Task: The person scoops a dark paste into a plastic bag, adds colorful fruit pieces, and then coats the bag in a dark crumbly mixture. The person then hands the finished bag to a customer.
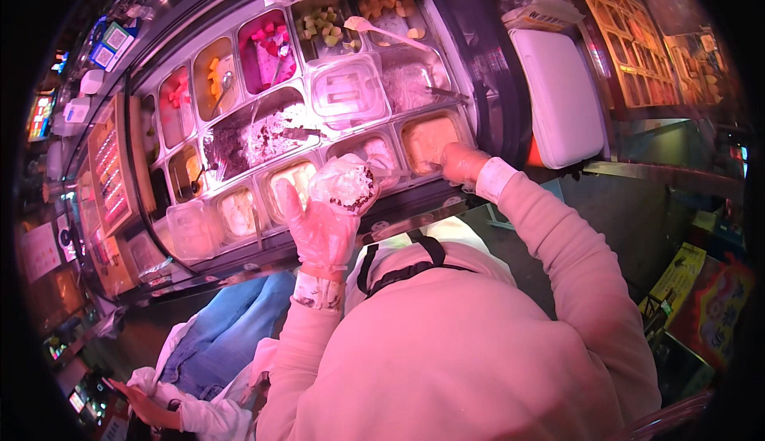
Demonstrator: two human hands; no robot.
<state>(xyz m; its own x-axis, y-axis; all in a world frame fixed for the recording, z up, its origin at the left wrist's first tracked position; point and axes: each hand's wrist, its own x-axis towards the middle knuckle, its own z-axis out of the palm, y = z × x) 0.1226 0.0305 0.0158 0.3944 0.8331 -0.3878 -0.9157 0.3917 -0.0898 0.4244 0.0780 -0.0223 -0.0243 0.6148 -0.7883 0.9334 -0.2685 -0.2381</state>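
My left hand (323,230), in a clear glove, holds up a rounded white, creamy food with dark crumbs (349,184) over the front row of tubs. Its thumb or a finger sticks out to the left. I cannot tell whether a cup lies under the food. At the front right corner, my right hand (464,164) is at the edge of a tub of orange-tan filling (427,140), fingers closed and partly hidden. A pale, flat strip (406,176) runs from near that hand toward the left; what the fingers grip is unclear.
Behind are steel tubs of dark and white crumbs (275,126), pink cubes (272,43) and green cubes (323,27). A lidded clear box (348,90) and a pale spatula (386,32) lie across tubs. A white box (556,94) stands right. Someone in jeans (227,333) is at lower left.
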